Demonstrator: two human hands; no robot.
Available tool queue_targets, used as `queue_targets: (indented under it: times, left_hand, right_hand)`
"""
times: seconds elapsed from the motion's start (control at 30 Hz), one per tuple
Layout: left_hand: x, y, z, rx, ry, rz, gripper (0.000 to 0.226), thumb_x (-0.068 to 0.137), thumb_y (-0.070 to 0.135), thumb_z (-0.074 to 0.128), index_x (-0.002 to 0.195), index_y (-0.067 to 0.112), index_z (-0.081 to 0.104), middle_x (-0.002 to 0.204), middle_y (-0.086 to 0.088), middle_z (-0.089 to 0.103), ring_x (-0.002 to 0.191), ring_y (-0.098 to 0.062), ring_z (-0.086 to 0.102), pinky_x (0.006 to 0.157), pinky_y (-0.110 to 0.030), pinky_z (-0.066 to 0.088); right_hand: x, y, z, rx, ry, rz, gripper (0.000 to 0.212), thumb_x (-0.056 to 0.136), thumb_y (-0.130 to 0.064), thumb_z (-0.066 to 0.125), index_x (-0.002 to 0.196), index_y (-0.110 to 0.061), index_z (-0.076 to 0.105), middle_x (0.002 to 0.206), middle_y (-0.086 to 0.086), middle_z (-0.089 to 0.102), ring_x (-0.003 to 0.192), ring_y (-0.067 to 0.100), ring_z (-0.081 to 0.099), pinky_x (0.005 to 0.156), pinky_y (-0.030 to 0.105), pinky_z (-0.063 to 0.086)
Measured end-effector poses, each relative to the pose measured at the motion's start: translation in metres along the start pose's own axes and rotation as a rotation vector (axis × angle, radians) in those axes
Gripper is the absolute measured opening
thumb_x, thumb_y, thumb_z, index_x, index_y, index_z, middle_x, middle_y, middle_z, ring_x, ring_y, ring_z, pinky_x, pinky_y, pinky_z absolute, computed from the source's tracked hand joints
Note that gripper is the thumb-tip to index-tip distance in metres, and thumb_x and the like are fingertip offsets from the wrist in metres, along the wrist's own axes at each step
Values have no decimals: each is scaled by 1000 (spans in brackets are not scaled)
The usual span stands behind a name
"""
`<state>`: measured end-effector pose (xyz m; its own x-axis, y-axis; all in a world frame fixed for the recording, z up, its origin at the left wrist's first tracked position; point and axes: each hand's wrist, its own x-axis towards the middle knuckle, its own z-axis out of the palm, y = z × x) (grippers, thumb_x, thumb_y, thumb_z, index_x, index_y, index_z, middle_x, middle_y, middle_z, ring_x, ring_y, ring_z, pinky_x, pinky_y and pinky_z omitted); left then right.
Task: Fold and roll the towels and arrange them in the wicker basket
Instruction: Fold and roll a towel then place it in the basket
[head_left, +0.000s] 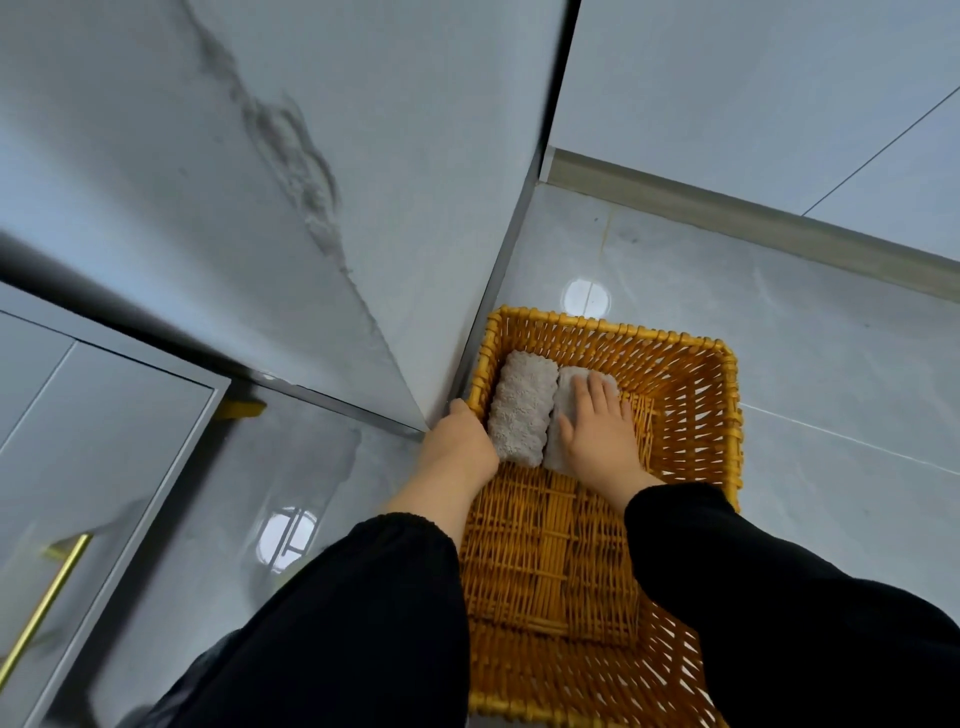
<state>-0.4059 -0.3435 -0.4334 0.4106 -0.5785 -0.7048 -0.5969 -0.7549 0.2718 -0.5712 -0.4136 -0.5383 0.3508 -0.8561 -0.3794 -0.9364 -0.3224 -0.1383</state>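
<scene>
A yellow wicker basket (691, 395) stands on the tiled floor below me. Two grey rolled towels lie side by side at its far left end. The left roll (519, 405) rests against the basket's left wall. My left hand (460, 439) grips that wall beside the roll. The right roll (563, 400) lies under my right hand (597, 426), which presses flat on it with fingers spread. Both arms wear black sleeves.
A tall grey marbled panel (260, 208) rises right beside the basket's left wall. A grey cabinet with a brass handle (36, 613) is at the lower left. A skirting strip (753, 218) runs along the far wall, with glossy floor tiles to the right.
</scene>
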Motion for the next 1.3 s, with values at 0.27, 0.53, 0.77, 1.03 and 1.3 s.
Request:
queue_targets:
  times: [0.27,0.53,0.77,1.03,1.3]
  left_hand:
    - [-28,12,-16,-76,18,123,47,92,18,47,137,12,34,127,-12,52,112,-30,53,84,-38,46]
    - [-80,44,-44,-80,53,340,55,95,16,48,146,12,29,145,-9,41,129,-25,44,105,-35,37]
    - [-157,51,-96,-66,276,547,51,96,15,47,145,15,33,148,-5,38,135,-20,36,108,-28,28]
    - [-256,-6,-160,-14,822,705,44,93,5,45,136,16,47,142,1,47,132,-15,39,105,-21,27]
    - [-326,-97,-202,-100,1064,563,51,91,6,51,141,15,41,155,-4,26,141,-19,25,110,-26,22]
  right_hand:
    - [-36,-12,-29,212,138,-32,57,100,-42,32,148,-11,27,156,10,24,145,24,19,118,38,16]
    - [-59,-10,-109,347,273,-131,53,101,-32,38,146,-6,30,154,13,27,144,24,21,118,33,13]
    - [-94,-41,-191,457,399,-265,49,101,-26,40,144,-5,32,151,14,31,141,25,24,116,33,18]
    - [-167,-105,-280,559,703,-589,45,97,-23,39,137,-4,42,143,13,41,135,24,33,113,31,24]
    - [-229,-214,-314,515,736,-960,46,92,-25,36,131,-3,48,132,13,50,123,22,41,106,30,31]
